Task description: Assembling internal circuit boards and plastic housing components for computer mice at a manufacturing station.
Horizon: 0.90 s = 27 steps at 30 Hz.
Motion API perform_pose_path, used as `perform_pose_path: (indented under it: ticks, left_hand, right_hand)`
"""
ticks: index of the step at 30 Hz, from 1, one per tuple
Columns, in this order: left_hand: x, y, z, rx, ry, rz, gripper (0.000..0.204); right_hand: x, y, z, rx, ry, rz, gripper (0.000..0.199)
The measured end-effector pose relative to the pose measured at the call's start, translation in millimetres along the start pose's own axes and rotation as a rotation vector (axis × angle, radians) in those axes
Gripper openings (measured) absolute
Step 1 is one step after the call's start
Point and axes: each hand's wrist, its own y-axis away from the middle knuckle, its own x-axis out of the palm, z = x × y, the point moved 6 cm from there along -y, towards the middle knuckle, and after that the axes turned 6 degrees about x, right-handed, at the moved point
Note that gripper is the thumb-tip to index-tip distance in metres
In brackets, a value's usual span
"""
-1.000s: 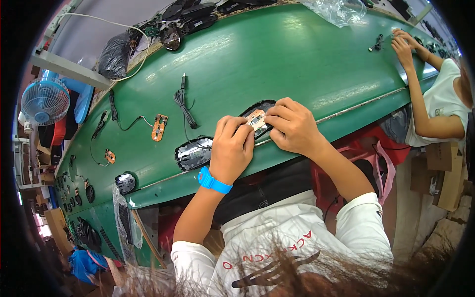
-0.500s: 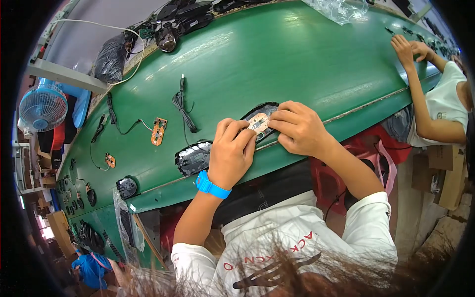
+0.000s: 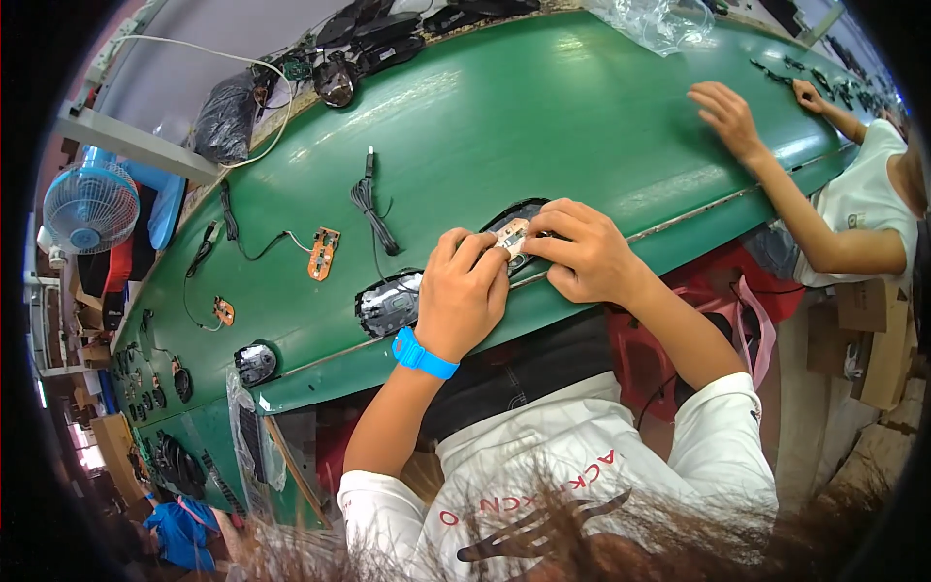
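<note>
Green covers the long table [image 3: 582,126] in a busy workroom. Close to its near edge, the left hand [image 3: 464,296] and the right hand [image 3: 579,254] meet over a black mouse shell [image 3: 519,209]. Both hands pinch a small circuit board [image 3: 510,237] with curled fingers and hold it right on top of that shell. It looks like the board is being fitted into the shell, so the next move calls for a soft, straight push. Left of that shell lies another black mouse shell [image 3: 386,303]. Farther from that shell sit an orange board [image 3: 324,253] with a wire and a coiled black cable [image 3: 372,206]. Far off to the right, another person's hand [image 3: 725,114] rests on the table.
</note>
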Motion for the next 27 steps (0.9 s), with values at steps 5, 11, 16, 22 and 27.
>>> perform_pose_path:
  ticks: [5,11,16,22,27]
  left_hand:
    - [-3.3,5.4,1.2,0.015,-0.005,0.004,0.019]
    - [-9.4,9.4,-6.9,0.019,0.014,0.029,0.025]
    - [-5.9,13.3,-1.0,0.093,0.013,0.036,0.029]
    - [-4.7,-12.3,12.7,0.025,0.016,0.114,0.041]
    - [-49.6,-8.0,-22.8,0.066,-0.011,-0.015,0.050]
  right_hand:
    - [6.8,-2.3,5.7,-0.025,-0.062,0.084,0.032]
    - [12.6,-0.6,14.2,0.020,0.038,0.103,0.029]
    - [4.8,3.2,15.7,0.039,-0.082,-0.012,0.032]
    - [-27.9,11.0,9.7,0.154,-0.011,-0.149,0.033]
    - [-59.6,19.5,-16.4,0.225,0.164,-0.150,0.029]
